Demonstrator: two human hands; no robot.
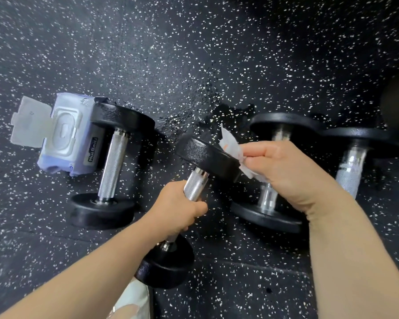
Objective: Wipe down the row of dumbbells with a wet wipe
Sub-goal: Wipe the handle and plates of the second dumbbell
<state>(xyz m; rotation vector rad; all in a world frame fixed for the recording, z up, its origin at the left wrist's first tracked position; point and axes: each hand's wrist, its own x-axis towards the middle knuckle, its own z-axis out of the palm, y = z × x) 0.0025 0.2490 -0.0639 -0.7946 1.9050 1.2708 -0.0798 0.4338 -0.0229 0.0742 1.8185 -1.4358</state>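
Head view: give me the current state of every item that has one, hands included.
Left hand: closed around the held dumbbell's handle.
Right hand: pinching the wet wipe against the far weight head.
Held dumbbell: lifted, tilted.
Wet wipe: crumpled, pressed on the head's edge.
Wipe pack: lid flipped open, on the floor.
Left dumbbell: resting on the floor.
Two right dumbbells: resting on the floor.

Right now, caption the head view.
Left hand lifts a dumbbell while right hand wipes its head with a wet wipe.
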